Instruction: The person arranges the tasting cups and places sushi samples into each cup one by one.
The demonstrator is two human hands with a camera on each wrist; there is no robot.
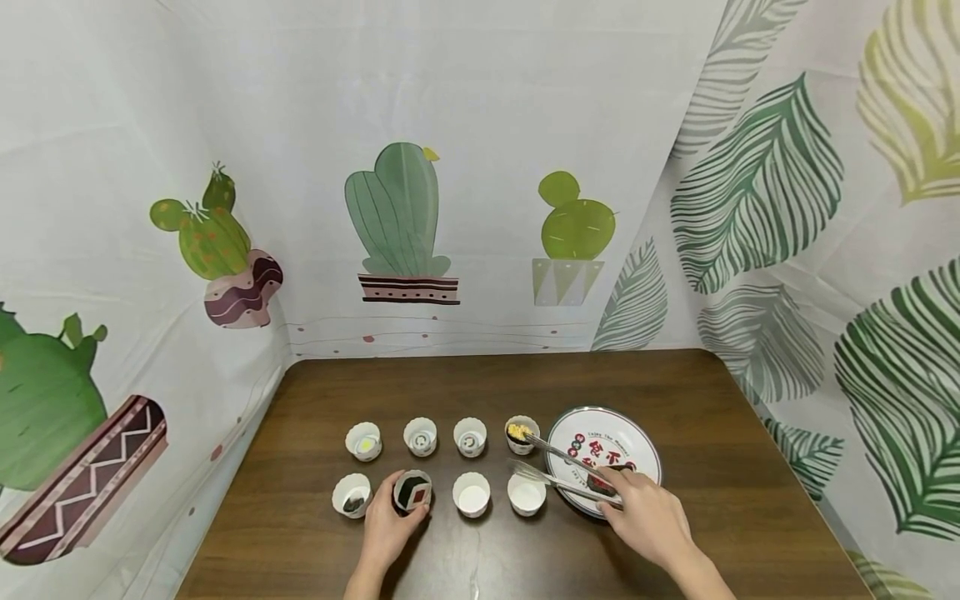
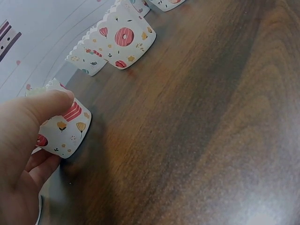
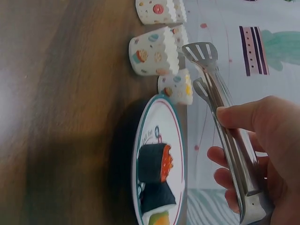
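My left hand (image 1: pixel 384 527) grips a scalloped paper cup (image 2: pixel 65 137) in the front row; dark food with a white and red piece shows inside it. With my right hand (image 1: pixel 651 515) I hold metal tongs (image 3: pixel 228 143) over the white printed plate (image 1: pixel 628 432). The slotted tong tips are apart with nothing visible between them, near the cup with yellow food (image 1: pixel 519 432) and the front right cup (image 1: pixel 527 497). In the right wrist view, a seaweed-wrapped sushi piece topped with orange roe (image 3: pixel 152 163) and another dark-wrapped piece (image 3: pixel 156 196) sit on the plate.
More paper cups stand in two rows: one holds a yellow-green piece (image 1: pixel 364 443), another a dark piece (image 1: pixel 352 497). White front cup (image 1: pixel 471 496) stands right of my left hand. A printed cloth (image 1: pixel 480 167) hangs behind the brown wooden table (image 1: pixel 300 417).
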